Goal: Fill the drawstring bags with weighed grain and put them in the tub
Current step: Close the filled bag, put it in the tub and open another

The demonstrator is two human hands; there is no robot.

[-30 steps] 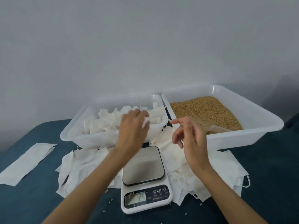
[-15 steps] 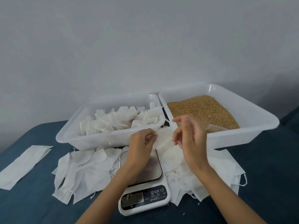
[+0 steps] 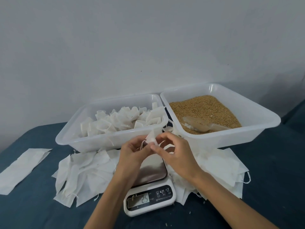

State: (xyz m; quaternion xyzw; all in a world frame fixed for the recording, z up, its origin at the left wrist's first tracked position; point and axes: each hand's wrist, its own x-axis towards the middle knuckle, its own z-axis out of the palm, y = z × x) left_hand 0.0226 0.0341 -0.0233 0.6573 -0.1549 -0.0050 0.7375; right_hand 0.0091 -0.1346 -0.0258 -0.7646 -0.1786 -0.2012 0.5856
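An empty drawstring bag point(image 3: 152, 138) is now held up in the middle of the frame, just above the far edge of the scale point(image 3: 149, 184), with its strings dangling below. The left hand point(image 3: 132, 151) pinches its lower left corner and the right hand point(image 3: 171, 151) pinches the right side, both with fingers curled on the cloth. Half a second ago the hands were only reaching the loose bags beside the scale, and a second ago the left hand was up at the left tub point(image 3: 112, 141), so a filled bag appears to have just been dropped off and a fresh one picked up. The next step is probably to open its mouth for grain. The scale's pan is bare (its display seems to read 25, though the digits are small). Filled bags point(image 3: 118, 121) lie heaped in the left tub; the grain point(image 3: 203, 108) and a clear scoop point(image 3: 203, 123) sit in the right tub point(image 3: 247, 128) at centre right. Flat empty bags point(image 3: 84, 172) are spread on the blue tabletop point(image 3: 33, 210) to either side of the scale.
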